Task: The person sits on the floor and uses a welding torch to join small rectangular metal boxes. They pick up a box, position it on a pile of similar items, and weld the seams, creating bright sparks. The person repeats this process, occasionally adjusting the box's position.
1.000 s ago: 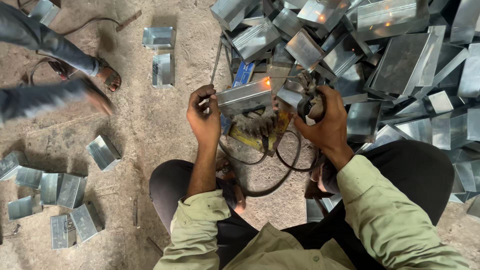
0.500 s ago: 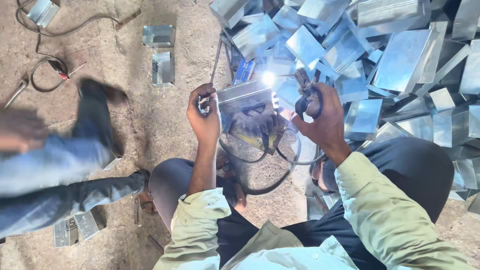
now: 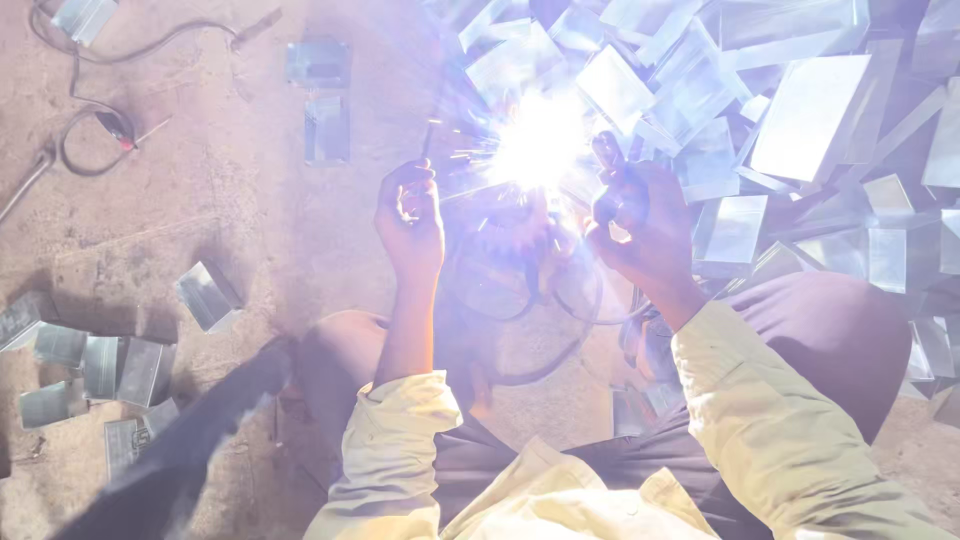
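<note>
Arc flash (image 3: 540, 145) seen betw. both hands, washing out most of the centre; the workpiece under it can't be made out.

L hand (image 3: 410, 215): fingers curled shut around smth thin/dark, prob. a rod or clamp – exact item can't be told due to glare. Hand held just left of the flash.

R hand (image 3: 645, 225): closed round a dark electrode holder (image 3: 612, 165), tip pointed toward the flash. Grip tight, fingers together.

Black cable (image 3: 560, 310) looped below the hands, betw. the knees, over the dirt floor (image 3: 230, 220).

Big heap of sheet-metal boxes (image 3: 800, 120) piled top right, reaching right up to the R hand. Two more box pieces (image 3: 325, 100) laid apart at top centre-left. Row of similar pieces (image 3: 90, 365) lined up lower left, one single piece (image 3: 205, 295) near them.

Cable w/ red end (image 3: 110, 130) lying top left, well apart from hands. Dark blurred shape (image 3: 190, 440) at lower left, beside the knee – unidentifiable.

Pale yellow sleeves (image 3: 760, 400) on both arms.
</note>
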